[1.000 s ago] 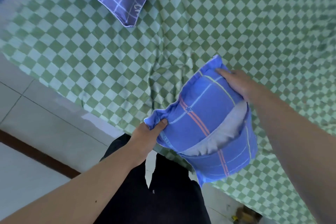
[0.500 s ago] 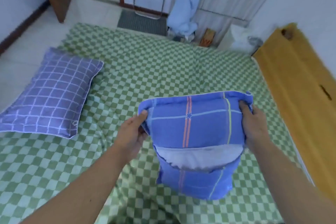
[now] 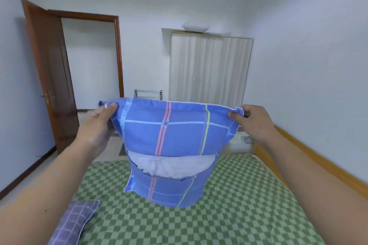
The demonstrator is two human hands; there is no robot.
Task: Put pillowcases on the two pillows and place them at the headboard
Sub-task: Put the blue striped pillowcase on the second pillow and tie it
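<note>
While raised, hands (image 3: 99,123) pinching pillowcase (image 3: 169,135) corners

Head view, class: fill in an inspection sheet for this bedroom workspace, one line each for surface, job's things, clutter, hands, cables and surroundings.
Surface: bed with a green checked sheet, wrinkled.
Job's things: blue striped pillowcase held up above the bed, white pillow showing through its opening; purple grid pillow already cased, lying at the bed's lower left.
Clutter: nothing seen on the bed.
Hands: left hand and right hand each pinch a top corner of the pillowcase.
Cables: nothing seen.
Surroundings: open brown door, pale wardrobe, wooden board along the bed's right side, metal rack behind.
</note>
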